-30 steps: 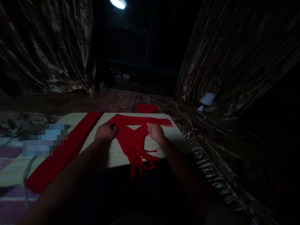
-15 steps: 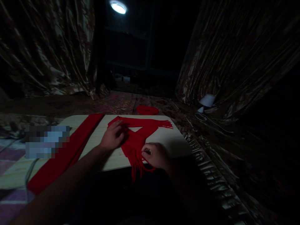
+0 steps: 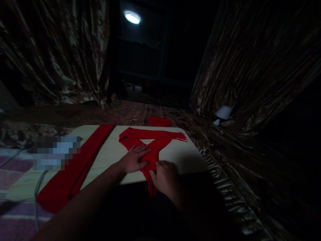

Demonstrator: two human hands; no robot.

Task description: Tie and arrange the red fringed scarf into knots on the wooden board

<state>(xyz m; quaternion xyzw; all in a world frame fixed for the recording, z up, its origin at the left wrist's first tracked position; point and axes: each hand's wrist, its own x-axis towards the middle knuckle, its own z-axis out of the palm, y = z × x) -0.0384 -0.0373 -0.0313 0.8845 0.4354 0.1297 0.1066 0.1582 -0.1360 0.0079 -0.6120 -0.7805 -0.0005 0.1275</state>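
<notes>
A red scarf (image 3: 154, 153) with fringed ends lies bent and crossed over itself on a low wooden table (image 3: 185, 155). One fringed end points right at the far side; the other hangs over the near edge. My left hand (image 3: 134, 160) rests flat on the scarf's crossing part, fingers spread. Beside it, my right hand (image 3: 165, 175) is closed on the scarf's near right edge, just above the hanging fringe. Its fingertips are partly hidden underneath.
A long folded red cloth (image 3: 80, 164) lies across the table's left side, past its near edge. Next to it sits a blurred-out object (image 3: 56, 152) with a cable. Another red cloth (image 3: 159, 121) lies beyond the far edge. A small white lamp (image 3: 223, 113) stands at right.
My left hand has come down and nearer, flattening on the scarf. My right hand has closed on the scarf's edge, and the near fringe has drawn together into a narrower bunch.
</notes>
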